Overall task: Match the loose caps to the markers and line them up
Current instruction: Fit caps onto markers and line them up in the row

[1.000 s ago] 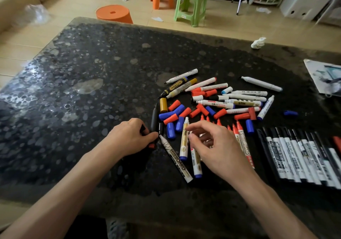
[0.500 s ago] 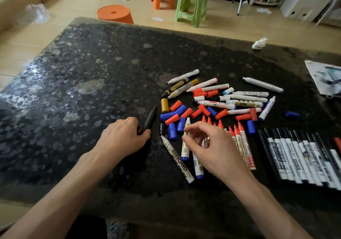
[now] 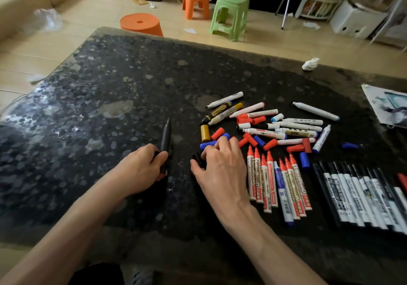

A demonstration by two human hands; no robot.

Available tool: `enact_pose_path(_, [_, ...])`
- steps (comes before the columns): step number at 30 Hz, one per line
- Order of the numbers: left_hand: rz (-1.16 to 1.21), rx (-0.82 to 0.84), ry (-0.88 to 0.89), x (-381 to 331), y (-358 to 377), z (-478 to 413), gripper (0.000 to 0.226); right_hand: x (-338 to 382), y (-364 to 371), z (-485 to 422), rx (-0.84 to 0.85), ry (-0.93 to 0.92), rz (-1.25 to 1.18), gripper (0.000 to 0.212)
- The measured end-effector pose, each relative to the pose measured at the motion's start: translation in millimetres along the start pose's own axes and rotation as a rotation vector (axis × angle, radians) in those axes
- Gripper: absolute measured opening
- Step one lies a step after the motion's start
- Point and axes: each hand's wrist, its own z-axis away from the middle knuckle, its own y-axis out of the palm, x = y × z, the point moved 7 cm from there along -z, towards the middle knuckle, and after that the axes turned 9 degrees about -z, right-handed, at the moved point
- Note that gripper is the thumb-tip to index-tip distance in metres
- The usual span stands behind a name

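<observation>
Left hand (image 3: 141, 170): fingers curled round a black marker (image 3: 165, 138), whose far end sticks out beyond them. Right hand (image 3: 220, 172): fingers bent down onto the loose caps (image 3: 217, 133); whether they pinch anything cannot be told. A row of red-capped markers (image 3: 262, 179) lies just right of those fingers.

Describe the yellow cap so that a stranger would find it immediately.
Start at the dark table, then the loose pile of markers beyond the right hand. At its left edge lies the yellow cap; the caps beside it are red or blue.
</observation>
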Motion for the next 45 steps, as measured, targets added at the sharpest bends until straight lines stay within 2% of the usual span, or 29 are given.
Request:
enact_pose_path(4, [0.192, -0.014, 0.092, -3, -7, 7, 0.018, 1, -3, -2, 0.021, 0.033, -0.182, 0.027])
enact_pose_path(9, [0.209, -0.014, 0.275, -16, -10, 11, 0.012, -31, -39, -2, -0.02, 0.082, -0.524, 0.018])
enact_pose_path(12, [0.23, -0.053, 0.408, -34, -9, 14, 0.01, -51, -60, 2, -0.028, 0.02, -0.554, 0.021])
enact_pose_path(16, [0.249, -0.045, 0.506, -53, -5, 17, 0.012, -90, -69, 8, 0.003, 0.083, -0.666, 0.023])
enact_pose_path(23, [0.194, -0.033, 0.594, -86, 8, 18, 0.018, -115, -77, 20, 0.038, 0.092, -0.837, 0.031])
enact_pose_path(27, [0.135, -0.012, 0.628, -97, 17, 18, 0.02, -121, -88, 24, 0.037, 0.104, -0.871, 0.029])
enact_pose_path(31, [0.12, -0.009, 0.63, -101, 20, 16, 0.024, -138, -97, 27, -0.074, 0.16, -0.74, 0.025])
enact_pose_path(33, [0.115, 0.0, 0.631, -101, 21, 16, 0.023, -147, -100, 29, -0.112, 0.238, -0.784, 0.022])
enact_pose_path(37, [0.107, 0.0, 0.633, -99, 21, 15, 0.02, -145, -98, 33, -0.046, 0.389, -1.137, 0.01])
enact_pose_path(41, [0.1, -0.001, 0.642, -99, 21, 16, 0.018, -134, -98, 35, 0.073, 0.356, -1.174, 0.009])
enact_pose_path(45, [0.094, -0.004, 0.646, -98, 21, 17, 0.018, -129, -96, 34, 0.094, 0.325, -1.156, 0.013])
